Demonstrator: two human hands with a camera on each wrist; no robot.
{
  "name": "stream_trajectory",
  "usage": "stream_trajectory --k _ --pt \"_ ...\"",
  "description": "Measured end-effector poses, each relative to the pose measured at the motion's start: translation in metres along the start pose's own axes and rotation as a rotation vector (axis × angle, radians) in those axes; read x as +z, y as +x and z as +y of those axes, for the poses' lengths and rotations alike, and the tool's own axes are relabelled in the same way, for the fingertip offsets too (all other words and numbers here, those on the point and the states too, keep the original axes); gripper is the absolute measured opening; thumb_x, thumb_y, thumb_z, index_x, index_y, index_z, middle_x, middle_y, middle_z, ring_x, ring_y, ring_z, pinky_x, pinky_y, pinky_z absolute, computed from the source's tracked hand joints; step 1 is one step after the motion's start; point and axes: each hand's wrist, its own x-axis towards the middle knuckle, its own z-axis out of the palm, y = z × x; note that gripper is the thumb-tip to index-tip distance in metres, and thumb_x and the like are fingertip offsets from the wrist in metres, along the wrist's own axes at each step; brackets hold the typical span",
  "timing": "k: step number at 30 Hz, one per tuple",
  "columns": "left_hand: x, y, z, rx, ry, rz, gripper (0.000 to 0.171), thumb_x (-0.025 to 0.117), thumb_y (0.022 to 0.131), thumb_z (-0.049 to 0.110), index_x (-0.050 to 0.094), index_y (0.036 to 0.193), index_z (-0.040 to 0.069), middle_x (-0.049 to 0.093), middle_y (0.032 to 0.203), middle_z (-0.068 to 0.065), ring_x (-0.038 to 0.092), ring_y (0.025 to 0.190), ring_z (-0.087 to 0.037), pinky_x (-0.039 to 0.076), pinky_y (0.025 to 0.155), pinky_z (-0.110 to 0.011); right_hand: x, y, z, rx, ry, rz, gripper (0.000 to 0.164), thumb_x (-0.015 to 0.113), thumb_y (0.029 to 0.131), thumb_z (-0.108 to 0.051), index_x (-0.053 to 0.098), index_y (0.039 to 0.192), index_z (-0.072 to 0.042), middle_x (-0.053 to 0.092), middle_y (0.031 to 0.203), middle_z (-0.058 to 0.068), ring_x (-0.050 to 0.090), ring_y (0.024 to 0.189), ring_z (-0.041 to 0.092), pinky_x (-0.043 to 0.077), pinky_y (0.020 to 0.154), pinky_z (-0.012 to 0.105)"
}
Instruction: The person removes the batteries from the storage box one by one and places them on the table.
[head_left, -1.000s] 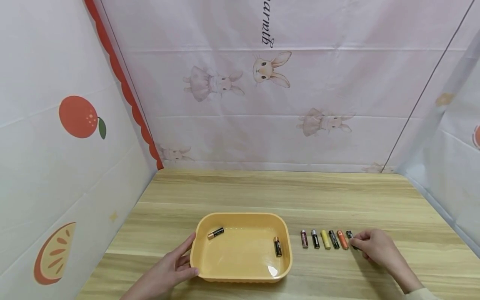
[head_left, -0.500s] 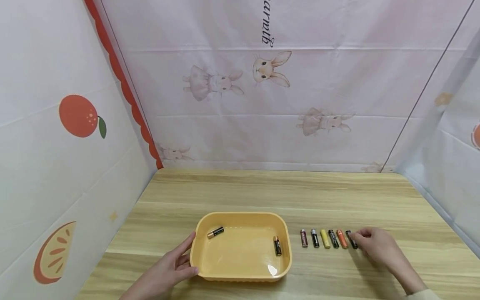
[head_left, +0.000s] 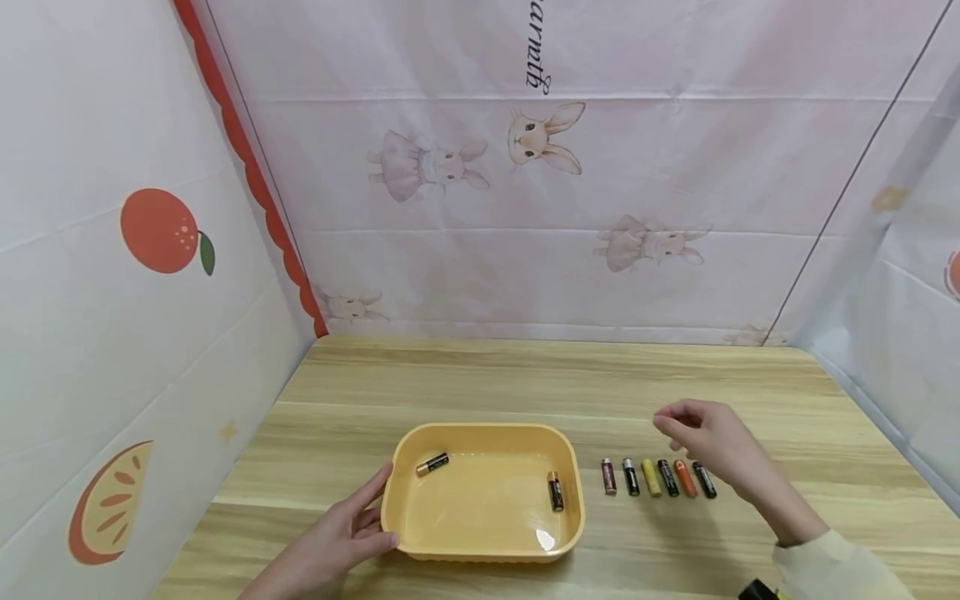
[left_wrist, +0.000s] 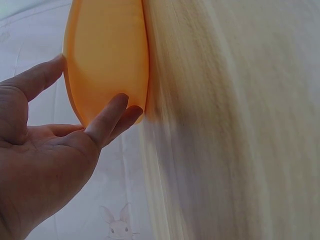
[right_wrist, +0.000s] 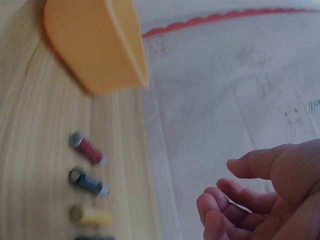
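My left hand point(head_left: 341, 537) touches the left end of a yellow plastic bin point(head_left: 483, 557), its thumb and fingers spread along the wall. In the left wrist view, extended fingertips point(left_wrist: 119, 100) press the bin's outside. Inside lie two black-and-copper batteries, one battery point(head_left: 432, 464) at the back left, the other battery point(head_left: 555, 492) at the right. My right hand point(head_left: 712, 437) hovers over the right part of a battery row, fingers loosely bent, holding nothing. From left, the row has a maroon battery point(head_left: 608, 477), black point(head_left: 630, 477), yellow point(head_left: 651, 479), black point(head_left: 667, 478), orange point(head_left: 685, 479) and black point(head_left: 705, 481).
Everything stands on a light wood-grain table point(head_left: 480, 379). A printed rabbit cloth point(head_left: 465, 275) closes off the back, and a white fruit-print cloth point(head_left: 67, 333) rises at the left. A dark object point(head_left: 757, 590) shows under the right sleeve at the bottom edge.
The right hand has let go of the rightmost black battery and risen up and to the left. That battery now lies in line with the row. The left hand and bin stay put.
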Motion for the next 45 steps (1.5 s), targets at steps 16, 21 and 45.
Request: stream_trajectory --k 16,21,45 --pt "0.002 -0.001 0.001 -0.039 -0.032 0.013 0.093 0.069 0.100 0.010 0.001 0.163 -0.002 -0.009 0.166 -0.030 0.028 0.145 -0.052 0.050 0.103 -0.024 0.053 0.059 -0.102 -0.233 0.314 -0.164 0.025 0.065 0.104 -0.018 0.070 0.119 0.002 0.071 0.100 0.009 0.066 0.087 0.025 0.059 0.073 0.031" --pt "0.002 -0.001 0.001 -0.050 -0.026 0.032 0.094 0.070 0.099 0.009 0.003 0.164 -0.001 -0.007 0.166 -0.032 0.032 0.144 -0.052 0.051 0.102 -0.025 0.087 0.073 -0.113 -0.290 0.308 -0.262 0.026 0.064 0.104 -0.019 0.071 0.119 0.001 0.072 0.102 0.008 0.067 0.086 0.023 0.059 0.075 0.038" --pt "0.001 -0.001 0.003 -0.034 -0.069 -0.026 0.094 0.066 0.102 0.009 -0.004 0.163 0.000 -0.013 0.166 -0.029 0.020 0.147 -0.054 0.049 0.104 -0.024 0.207 0.081 -0.132 -0.310 0.165 -0.515 0.026 0.068 0.099 -0.004 0.071 0.122 0.009 0.074 0.103 0.015 0.072 0.087 0.036 0.061 0.065 0.034"
